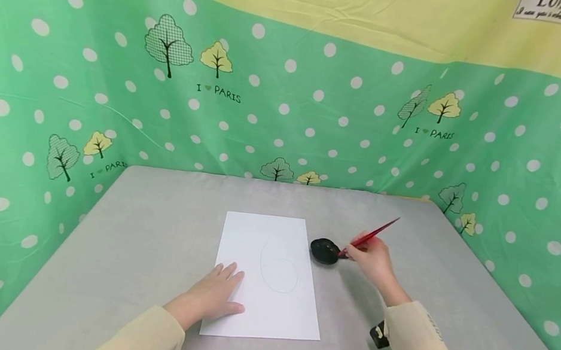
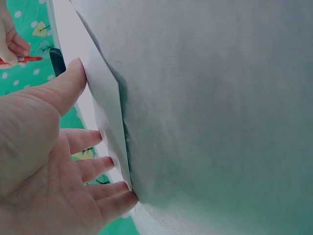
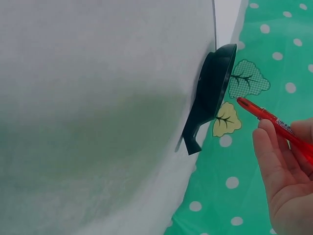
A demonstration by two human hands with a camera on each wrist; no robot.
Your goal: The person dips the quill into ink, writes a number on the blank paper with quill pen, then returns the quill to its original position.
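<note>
A white sheet of paper (image 1: pixel 264 318) lies on the table, with a thin, faint line (image 1: pixel 280 292) on it shaped like a 6. My left hand (image 1: pixel 213 297) rests on the sheet's left part, fingers spread and thumb out to the right. Right of the sheet, my right hand (image 1: pixel 374 265) pinches a red pen (image 1: pixel 382 229) whose tapered tail points up and right. A small black dish (image 1: pixel 324 252) with a short handle (image 3: pixel 191 141) stands just left of that hand. In the right wrist view the pen's dark tip (image 3: pixel 242 102) is apart from the dish, beside its rim.
A grey cloth covers the table (image 1: pixel 158 229). Green and yellow curtains (image 1: pixel 279 108) with dots and trees stand along its back and both sides. A small black object (image 1: pixel 379 335) shows at the right sleeve.
</note>
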